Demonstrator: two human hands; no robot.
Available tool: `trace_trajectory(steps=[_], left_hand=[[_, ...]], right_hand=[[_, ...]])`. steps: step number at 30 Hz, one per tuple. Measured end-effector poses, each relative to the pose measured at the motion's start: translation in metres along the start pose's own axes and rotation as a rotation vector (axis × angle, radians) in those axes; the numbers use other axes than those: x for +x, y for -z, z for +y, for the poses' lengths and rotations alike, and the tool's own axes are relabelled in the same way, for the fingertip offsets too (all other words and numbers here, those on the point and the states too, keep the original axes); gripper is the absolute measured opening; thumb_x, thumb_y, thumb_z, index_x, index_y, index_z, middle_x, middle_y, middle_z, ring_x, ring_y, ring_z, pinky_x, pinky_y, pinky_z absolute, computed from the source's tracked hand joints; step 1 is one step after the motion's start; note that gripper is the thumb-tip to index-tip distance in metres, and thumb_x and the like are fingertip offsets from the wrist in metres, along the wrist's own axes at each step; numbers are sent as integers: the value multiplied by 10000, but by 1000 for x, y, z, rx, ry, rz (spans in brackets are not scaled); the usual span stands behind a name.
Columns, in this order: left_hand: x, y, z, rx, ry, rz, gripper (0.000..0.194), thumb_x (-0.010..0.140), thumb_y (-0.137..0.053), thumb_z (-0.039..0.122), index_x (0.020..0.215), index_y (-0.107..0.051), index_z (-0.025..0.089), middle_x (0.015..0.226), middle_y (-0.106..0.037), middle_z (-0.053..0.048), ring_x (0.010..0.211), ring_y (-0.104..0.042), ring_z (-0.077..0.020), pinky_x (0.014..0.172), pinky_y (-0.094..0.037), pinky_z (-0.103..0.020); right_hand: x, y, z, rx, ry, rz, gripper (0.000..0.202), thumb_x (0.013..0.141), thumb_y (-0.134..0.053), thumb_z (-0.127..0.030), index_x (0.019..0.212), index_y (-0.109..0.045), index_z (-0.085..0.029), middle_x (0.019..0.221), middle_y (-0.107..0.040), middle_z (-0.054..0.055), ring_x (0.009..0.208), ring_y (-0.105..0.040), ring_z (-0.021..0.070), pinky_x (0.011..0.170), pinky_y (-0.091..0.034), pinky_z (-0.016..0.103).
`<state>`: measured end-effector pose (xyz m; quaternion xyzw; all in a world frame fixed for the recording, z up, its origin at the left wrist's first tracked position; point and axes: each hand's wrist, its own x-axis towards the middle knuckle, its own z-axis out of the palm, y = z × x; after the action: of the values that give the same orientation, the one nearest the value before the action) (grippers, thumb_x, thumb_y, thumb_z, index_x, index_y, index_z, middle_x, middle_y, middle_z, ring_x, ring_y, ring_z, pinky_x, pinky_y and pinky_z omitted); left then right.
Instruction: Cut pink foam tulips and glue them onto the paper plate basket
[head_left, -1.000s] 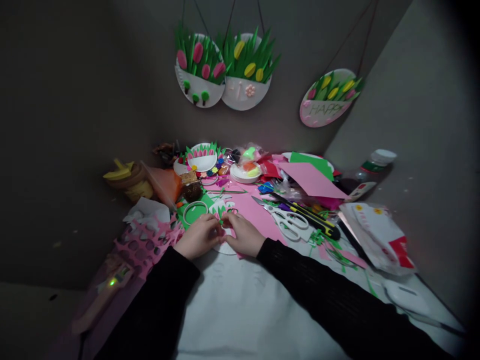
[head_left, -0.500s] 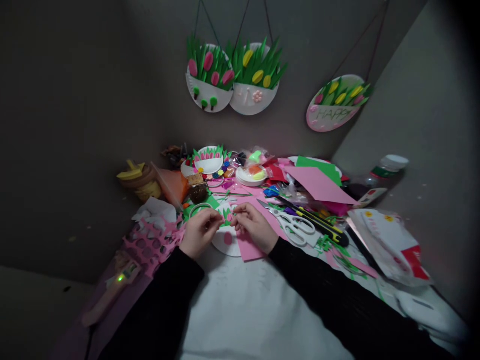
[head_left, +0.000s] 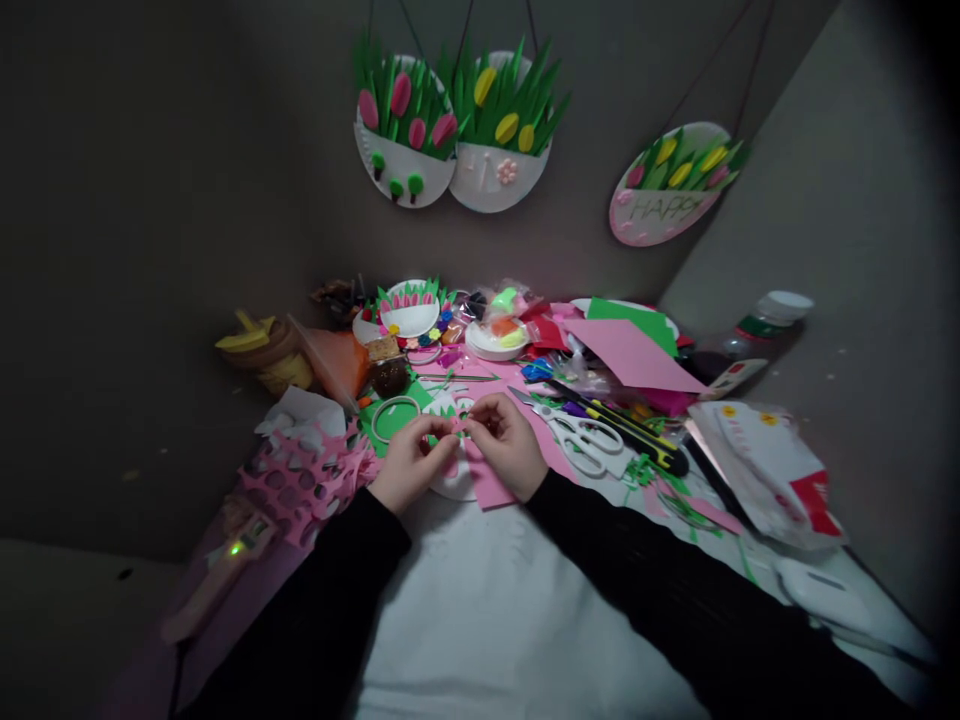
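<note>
My left hand [head_left: 415,462] and my right hand [head_left: 507,448] meet over the work spot, each closed in a pinch. Between the fingertips shows a small pink paper piece [head_left: 460,425], partly covered by the fingers. Under the hands lies a white paper plate [head_left: 450,488] with green paper grass along its top and a pink spot on its front; my fingers hide much of it. A pink paper sheet [head_left: 491,490] lies beneath my right hand. Left of the plate, a ring of tape [head_left: 393,418] rests on green paper.
White scissors [head_left: 589,442] and a yellow-black cutter [head_left: 637,435] lie right of my hands. A pink glue gun [head_left: 217,580] with a lit green light sits at left, near punched pink paper [head_left: 289,478]. Decorated plates [head_left: 499,180] hang on the wall. A plastic bag [head_left: 772,470] lies at right.
My hands have drawn closer together, their fingertips now meeting around the pink piece. The left hand has shifted right, uncovering more of the tape ring. The whole view has tilted slightly.
</note>
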<state>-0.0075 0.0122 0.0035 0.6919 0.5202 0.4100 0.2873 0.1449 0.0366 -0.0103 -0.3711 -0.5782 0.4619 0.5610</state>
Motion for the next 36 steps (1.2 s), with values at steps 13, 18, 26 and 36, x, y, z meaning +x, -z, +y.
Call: trace_trajectory(steps=[13, 18, 26, 36], left_hand=[[-1, 2, -2, 155, -46, 24, 165, 858, -480, 254, 773, -588, 163, 741, -579, -18, 723, -542, -149, 619, -395, -246], [-2, 3, -3, 243, -126, -22, 159, 868, -447, 219, 768, -561, 171, 748, -570, -19, 744, -533, -158, 684, -397, -273], [-2, 4, -2, 244, -150, -48, 174, 877, -436, 223, 753, -546, 172, 733, -548, -13, 721, -517, -152, 667, -385, -267], [-3, 3, -1, 221, -146, -45, 178, 877, -429, 235, 762, -550, 174, 743, -561, -21, 735, -524, -156, 685, -397, -275]], right_hand=[[-4, 2, -1, -279, 171, -79, 69, 756, -554, -164, 701, -532, -200, 866, -553, 39, 856, -550, 182, 623, -430, 266], [-3, 2, 4, -273, 169, -99, 83, 760, -564, -173, 684, -547, -201, 870, -547, 41, 898, -551, 190, 681, -447, 283], [-2, 0, 5, -211, 103, -117, 115, 775, -564, -213, 666, -530, -200, 849, -546, 36, 883, -551, 189, 744, -451, 304], [-1, 0, 4, -183, 62, -126, 127, 771, -550, -235, 659, -501, -200, 843, -536, 32, 846, -542, 177, 700, -440, 285]])
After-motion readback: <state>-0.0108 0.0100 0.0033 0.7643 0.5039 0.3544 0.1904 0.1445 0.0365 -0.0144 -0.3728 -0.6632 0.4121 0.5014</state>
